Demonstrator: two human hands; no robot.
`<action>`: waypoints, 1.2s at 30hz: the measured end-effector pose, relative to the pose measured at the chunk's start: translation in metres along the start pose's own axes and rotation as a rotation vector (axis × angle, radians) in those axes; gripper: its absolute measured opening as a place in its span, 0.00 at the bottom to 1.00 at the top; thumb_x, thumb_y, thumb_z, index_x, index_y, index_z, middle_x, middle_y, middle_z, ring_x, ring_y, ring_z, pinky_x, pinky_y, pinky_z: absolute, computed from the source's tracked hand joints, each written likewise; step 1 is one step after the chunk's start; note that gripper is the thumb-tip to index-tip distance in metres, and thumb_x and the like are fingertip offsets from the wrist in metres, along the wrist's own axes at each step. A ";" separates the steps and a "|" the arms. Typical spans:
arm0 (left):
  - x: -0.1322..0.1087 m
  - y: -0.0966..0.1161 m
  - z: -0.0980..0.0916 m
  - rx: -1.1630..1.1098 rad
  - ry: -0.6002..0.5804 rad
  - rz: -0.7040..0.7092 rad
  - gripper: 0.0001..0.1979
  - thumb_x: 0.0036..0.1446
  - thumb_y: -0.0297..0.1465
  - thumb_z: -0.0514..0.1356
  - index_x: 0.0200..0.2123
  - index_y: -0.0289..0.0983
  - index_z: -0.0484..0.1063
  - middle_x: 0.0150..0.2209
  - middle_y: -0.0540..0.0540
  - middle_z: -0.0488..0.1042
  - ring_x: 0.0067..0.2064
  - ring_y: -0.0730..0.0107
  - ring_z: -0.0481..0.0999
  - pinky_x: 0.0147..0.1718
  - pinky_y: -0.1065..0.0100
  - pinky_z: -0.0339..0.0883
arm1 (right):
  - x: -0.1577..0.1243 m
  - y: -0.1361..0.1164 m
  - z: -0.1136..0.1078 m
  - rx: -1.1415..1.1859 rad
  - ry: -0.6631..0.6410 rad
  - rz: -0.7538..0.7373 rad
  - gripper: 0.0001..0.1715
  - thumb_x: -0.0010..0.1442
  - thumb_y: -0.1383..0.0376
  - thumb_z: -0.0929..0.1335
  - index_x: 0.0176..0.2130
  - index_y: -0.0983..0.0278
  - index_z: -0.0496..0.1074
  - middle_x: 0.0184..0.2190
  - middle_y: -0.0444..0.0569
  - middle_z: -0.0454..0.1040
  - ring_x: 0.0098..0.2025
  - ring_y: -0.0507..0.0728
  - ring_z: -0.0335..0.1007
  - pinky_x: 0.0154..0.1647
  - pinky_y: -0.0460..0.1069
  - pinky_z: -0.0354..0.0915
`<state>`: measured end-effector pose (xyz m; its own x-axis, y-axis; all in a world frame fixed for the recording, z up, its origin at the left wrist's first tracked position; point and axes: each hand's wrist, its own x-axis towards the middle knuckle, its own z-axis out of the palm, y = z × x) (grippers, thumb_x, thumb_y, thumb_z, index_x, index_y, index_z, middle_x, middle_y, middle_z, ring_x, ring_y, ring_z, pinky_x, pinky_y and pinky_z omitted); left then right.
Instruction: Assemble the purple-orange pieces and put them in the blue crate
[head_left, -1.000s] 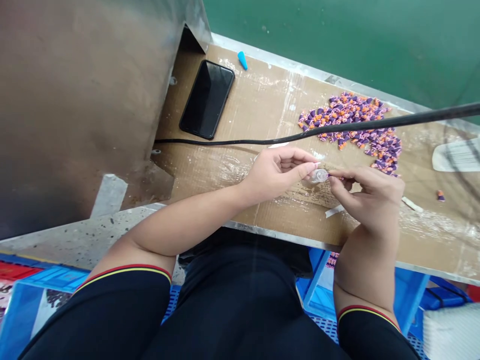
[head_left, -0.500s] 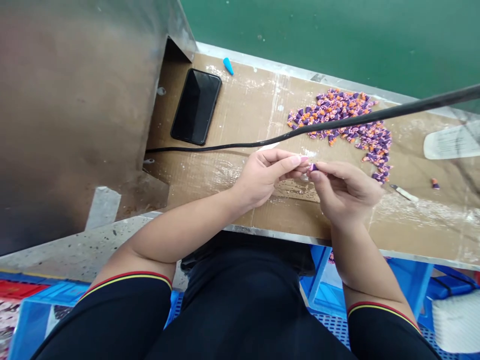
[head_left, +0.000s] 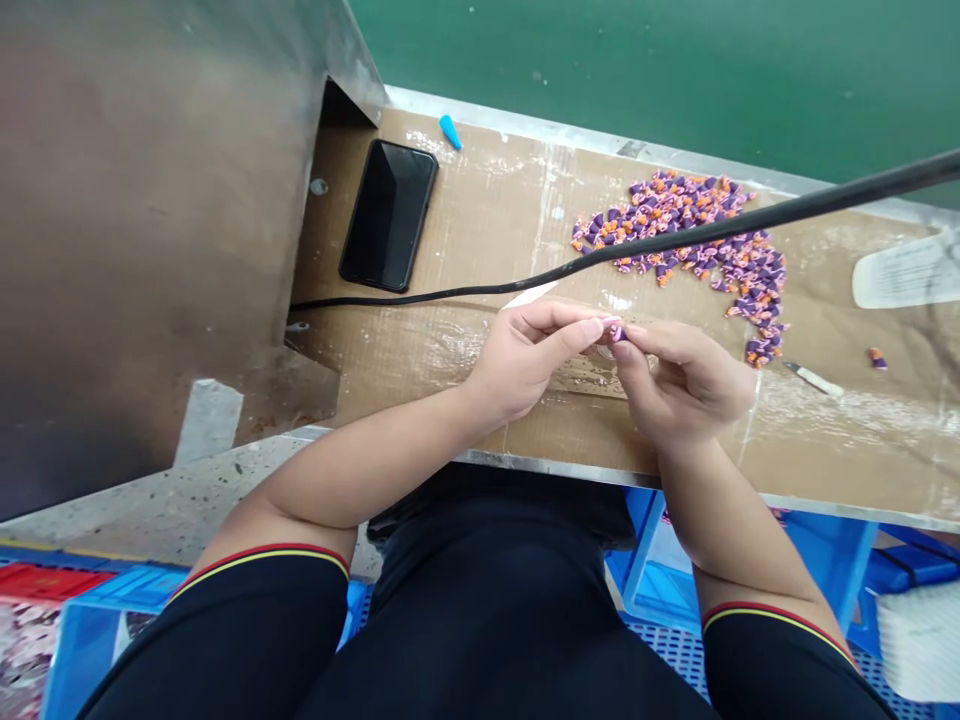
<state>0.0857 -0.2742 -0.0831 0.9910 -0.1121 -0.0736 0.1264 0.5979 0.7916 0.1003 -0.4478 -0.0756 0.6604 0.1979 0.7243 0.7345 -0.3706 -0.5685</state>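
Observation:
My left hand (head_left: 517,360) is closed in a pinch, with a small pink piece (head_left: 612,322) at its fingertips. Facing it, my right hand (head_left: 686,380) pinches a small purple piece (head_left: 619,334) between thumb and forefinger. The two pieces meet between my hands, just above the cardboard-covered bench; their exact shape is partly hidden by the fingers. Beyond my hands lies a heap of small purple, pink and orange pieces (head_left: 690,215). One similar loose piece (head_left: 877,358) sits off to the right.
A black cable (head_left: 480,290) crosses the bench past my hands and over the heap. At left are a phone (head_left: 388,215), a blue cone-shaped cap (head_left: 450,131) and a metal housing (head_left: 150,220). A small pointed tool (head_left: 816,380) and a white plastic piece (head_left: 900,275) lie right. Blue crates (head_left: 817,560) stand below.
My right hand has shifted slightly left, bringing the purple piece against the pink piece in my left hand. The view has moved slightly; the heap looks unchanged.

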 end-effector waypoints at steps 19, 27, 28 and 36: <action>-0.007 -0.008 -0.003 0.325 -0.045 0.405 0.05 0.71 0.32 0.71 0.47 0.44 0.89 0.48 0.44 0.89 0.53 0.65 0.90 0.59 0.63 0.85 | -0.003 -0.014 -0.001 -0.139 0.011 0.095 0.04 0.69 0.65 0.78 0.43 0.55 0.83 0.36 0.44 0.88 0.33 0.57 0.87 0.34 0.51 0.80; -0.005 -0.016 -0.009 0.465 -0.149 0.629 0.17 0.72 0.31 0.69 0.62 0.50 0.84 0.63 0.44 0.84 0.64 0.57 0.86 0.67 0.53 0.82 | -0.007 -0.012 -0.001 -0.103 0.043 0.156 0.02 0.72 0.61 0.77 0.44 0.56 0.84 0.38 0.46 0.88 0.38 0.59 0.89 0.40 0.53 0.84; -0.005 -0.017 -0.009 0.452 -0.160 0.630 0.18 0.73 0.31 0.69 0.63 0.50 0.84 0.64 0.44 0.84 0.64 0.56 0.86 0.68 0.53 0.82 | -0.006 -0.012 -0.002 -0.099 0.043 0.158 0.02 0.72 0.61 0.77 0.44 0.56 0.84 0.38 0.46 0.88 0.38 0.59 0.89 0.40 0.53 0.84; -0.010 -0.008 -0.008 0.574 -0.145 0.634 0.21 0.73 0.26 0.66 0.64 0.50 0.82 0.64 0.44 0.82 0.64 0.58 0.86 0.66 0.57 0.83 | -0.007 -0.010 0.001 0.006 0.063 0.176 0.06 0.69 0.66 0.78 0.46 0.55 0.85 0.39 0.46 0.89 0.41 0.58 0.89 0.42 0.52 0.84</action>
<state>0.0753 -0.2719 -0.0934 0.8465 -0.0173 0.5321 -0.5285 0.0932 0.8438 0.0883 -0.4448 -0.0749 0.7680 0.0730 0.6363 0.6093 -0.3893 -0.6908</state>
